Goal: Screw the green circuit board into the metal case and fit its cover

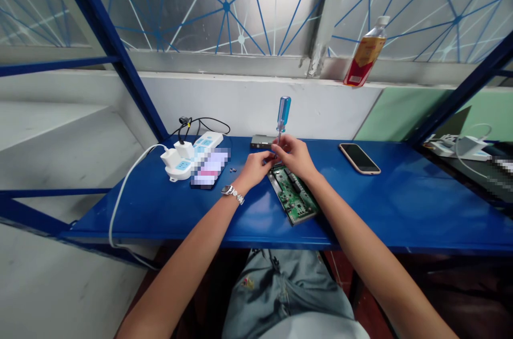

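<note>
My right hand is closed around the metal shaft of a screwdriver, which stands nearly upright with its clear blue handle on top. The screwdriver's tip is hidden behind my fingers, at the far end of a green circuit board. The board lies in a shallow metal tray on the blue table. My left hand, with a watch on the wrist, pinches at the same spot; what is between its fingers does not show. Just behind both hands sits a flat grey metal box.
Left of my hands are a few tiny screws, a phone with a lit screen and a white power strip with cables. Another phone lies to the right. A drink bottle stands on the window ledge. Blue frame posts flank the table.
</note>
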The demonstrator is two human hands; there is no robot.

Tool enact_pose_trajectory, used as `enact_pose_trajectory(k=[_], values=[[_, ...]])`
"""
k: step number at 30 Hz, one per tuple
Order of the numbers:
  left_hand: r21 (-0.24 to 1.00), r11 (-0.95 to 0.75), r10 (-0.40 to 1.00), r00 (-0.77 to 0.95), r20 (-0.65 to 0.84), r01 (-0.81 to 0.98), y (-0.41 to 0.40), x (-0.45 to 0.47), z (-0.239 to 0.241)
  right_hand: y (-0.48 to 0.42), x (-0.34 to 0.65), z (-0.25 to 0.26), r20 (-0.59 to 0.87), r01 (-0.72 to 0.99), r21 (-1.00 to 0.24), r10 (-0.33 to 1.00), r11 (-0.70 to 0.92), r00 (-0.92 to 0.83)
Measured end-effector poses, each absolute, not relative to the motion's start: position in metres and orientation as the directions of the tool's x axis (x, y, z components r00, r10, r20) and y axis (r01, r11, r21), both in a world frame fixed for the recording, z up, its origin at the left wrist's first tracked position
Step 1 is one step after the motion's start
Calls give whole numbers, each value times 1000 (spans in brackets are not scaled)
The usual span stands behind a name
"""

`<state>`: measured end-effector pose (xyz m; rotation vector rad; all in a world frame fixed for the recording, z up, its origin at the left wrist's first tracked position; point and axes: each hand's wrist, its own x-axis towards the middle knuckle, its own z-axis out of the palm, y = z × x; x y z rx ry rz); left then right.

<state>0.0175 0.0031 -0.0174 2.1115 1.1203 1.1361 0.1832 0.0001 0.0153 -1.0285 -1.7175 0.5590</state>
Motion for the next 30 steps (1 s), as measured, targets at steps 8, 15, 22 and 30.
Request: enact_pose_trajectory(k=[8, 15, 22, 30], values=[[723, -537, 843, 309, 441, 434, 4, 15, -15, -9, 182, 23, 607, 542, -582, 767, 607, -208], [742, -498, 867, 293, 404, 448, 5, 5, -7, 1, 194, 20, 564, 200, -819, 819, 538, 106], [774, -465, 883, 290, 369, 430, 6, 4, -8, 21, 208, 10, 378, -138, -896, 889, 421, 259], [806, -485, 869, 289, 402, 338, 5, 3, -6, 20, 203, 6, 383, -148, -893, 890, 426, 249]])
